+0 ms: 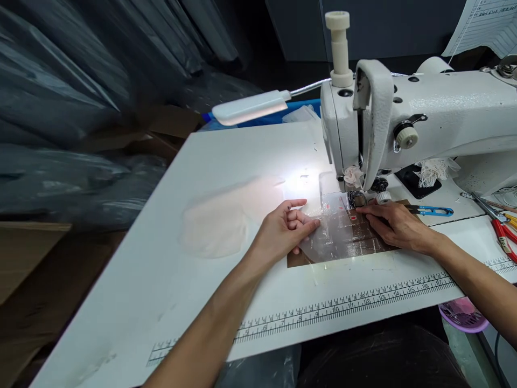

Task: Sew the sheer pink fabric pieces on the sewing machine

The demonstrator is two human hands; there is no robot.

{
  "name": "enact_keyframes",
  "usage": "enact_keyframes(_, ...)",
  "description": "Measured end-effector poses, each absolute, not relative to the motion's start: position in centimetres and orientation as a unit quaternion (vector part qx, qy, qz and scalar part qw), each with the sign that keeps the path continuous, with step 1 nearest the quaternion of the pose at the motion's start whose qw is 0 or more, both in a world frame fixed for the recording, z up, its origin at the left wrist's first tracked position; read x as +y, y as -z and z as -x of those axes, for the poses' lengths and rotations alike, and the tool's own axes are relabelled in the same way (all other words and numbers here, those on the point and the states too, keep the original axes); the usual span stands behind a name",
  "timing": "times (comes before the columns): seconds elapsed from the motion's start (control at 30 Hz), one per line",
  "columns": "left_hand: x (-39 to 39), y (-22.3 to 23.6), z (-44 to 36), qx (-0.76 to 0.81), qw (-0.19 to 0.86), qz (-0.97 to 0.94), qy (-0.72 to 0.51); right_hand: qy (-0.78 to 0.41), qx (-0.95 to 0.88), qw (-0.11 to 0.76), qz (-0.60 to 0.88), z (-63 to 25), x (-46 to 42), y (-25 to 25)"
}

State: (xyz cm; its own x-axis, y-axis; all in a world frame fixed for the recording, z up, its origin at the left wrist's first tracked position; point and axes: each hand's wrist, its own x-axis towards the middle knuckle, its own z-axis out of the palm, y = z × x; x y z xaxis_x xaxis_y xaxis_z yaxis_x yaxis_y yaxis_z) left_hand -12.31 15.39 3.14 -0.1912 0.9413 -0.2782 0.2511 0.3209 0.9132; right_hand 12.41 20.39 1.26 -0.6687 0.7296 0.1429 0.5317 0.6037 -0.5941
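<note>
A piece of pale sheer fabric (319, 247) with small red marks lies under the needle area of a white sewing machine (440, 105). My left hand (283, 229) holds its left part, thumb against curled fingers, index finger raised a little. Close to the presser foot (357, 199), my right hand (393, 223) has its fingers together on the fabric's right side; its thumb is hidden. Beneath the fabric is a brown, shiny sheet (297, 260). A light pink cloth piece (216, 229) is spread on the table to the left.
A lit lamp (252, 108) hangs over the white table (153, 280), which has a printed ruler (331, 311) along its front edge. Blue thread snips (434, 210) and red-handled scissors (501, 237) lie at the right. A purple basket (464, 318) stands below the edge.
</note>
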Motion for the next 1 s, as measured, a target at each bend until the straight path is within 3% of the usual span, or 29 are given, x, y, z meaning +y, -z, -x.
enact_keyframes(0.3, 15.5, -3.3, 12.2, 0.681, 0.458, -0.433, -0.373, -0.235, -0.883, 0.191, 0.359, -12.4, 20.4, -1.0)
enact_keyframes(0.6, 15.4, -3.1, 12.3, 0.676, 0.456, -0.439, -0.378, -0.190, -0.939, 0.183, 0.220, -12.5, 19.5, -1.3)
enact_keyframes(0.87, 15.4, -2.8, 12.8, 0.669, 0.464, -0.449, -0.369, -0.155, -0.945, 0.173, 0.231, -12.3, 19.2, -1.0)
enact_keyframes(0.93, 15.4, -2.5, 13.1, 0.668, 0.445, -0.472, -0.364, -0.155, -0.943, 0.176, 0.235, -12.3, 19.2, -1.1)
enact_keyframes(1.0, 15.5, -2.1, 13.5, 0.672, 0.357, -0.526, -0.380, -0.152, -0.943, 0.177, 0.237, -12.3, 19.1, -1.2)
